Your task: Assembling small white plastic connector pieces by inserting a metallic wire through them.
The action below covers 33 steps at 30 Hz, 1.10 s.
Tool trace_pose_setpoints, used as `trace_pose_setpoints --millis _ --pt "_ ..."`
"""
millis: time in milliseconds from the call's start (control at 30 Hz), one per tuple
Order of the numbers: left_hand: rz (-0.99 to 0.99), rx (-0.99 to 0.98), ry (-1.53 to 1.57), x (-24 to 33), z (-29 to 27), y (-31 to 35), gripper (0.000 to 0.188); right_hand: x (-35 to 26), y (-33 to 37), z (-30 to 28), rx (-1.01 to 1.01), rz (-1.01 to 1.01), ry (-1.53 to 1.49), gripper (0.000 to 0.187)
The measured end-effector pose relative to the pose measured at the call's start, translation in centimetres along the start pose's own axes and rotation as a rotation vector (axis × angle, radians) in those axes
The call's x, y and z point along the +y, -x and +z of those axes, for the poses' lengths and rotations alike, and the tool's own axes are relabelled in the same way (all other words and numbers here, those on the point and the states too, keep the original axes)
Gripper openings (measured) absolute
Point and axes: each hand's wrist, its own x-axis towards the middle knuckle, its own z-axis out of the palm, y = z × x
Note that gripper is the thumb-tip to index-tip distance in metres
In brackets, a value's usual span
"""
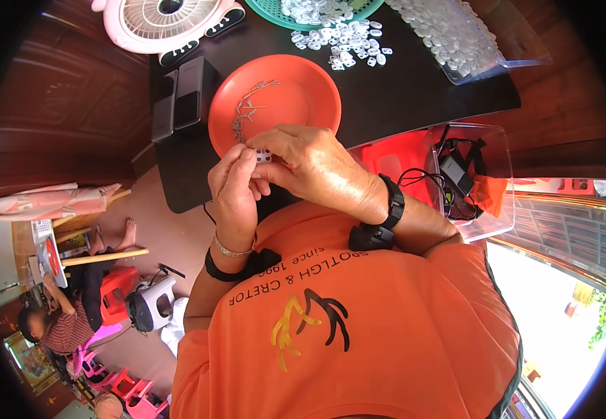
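Note:
Both of my hands meet above the near rim of an orange-red plastic bowl [324,94]. A small white plastic piece with dark dots or holes [264,156] is pinched between the thumb and fingers of my right hand [313,167]. My left hand [231,187] has its thumb and fingers pressed together at the left edge of that piece; whatever lies between those fingertips is hidden. Inside the bowl, small grey metal pieces [238,120] are scattered in a curved line, with a thin yellowish stick [252,107] among them.
Loose white pieces [348,42] lie on the dark table [393,84] beside a green basket [268,15]. A clear bin [449,38] of white pieces, two dark boxy devices [190,94] and a pink fan [166,21] surround the bowl. Another person [69,325] sits at far left.

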Motion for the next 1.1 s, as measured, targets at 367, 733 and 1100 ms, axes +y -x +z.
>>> trace_pose_setpoints --millis 367,733,1100 --pt "0.023 -0.022 -0.058 0.2 0.0 0.6 0.028 -0.2 0.1 0.1 -0.021 -0.069 -0.031 0.013" --pt "0.181 -0.081 -0.019 1.3 -0.4 0.2 0.028 -0.7 -3.7 -8.7 0.210 -0.147 0.543 0.018" --pt "0.134 -0.130 -0.001 0.6 -1.8 0.2 0.023 3.1 -7.0 -14.8 0.325 -0.087 0.831 0.019"
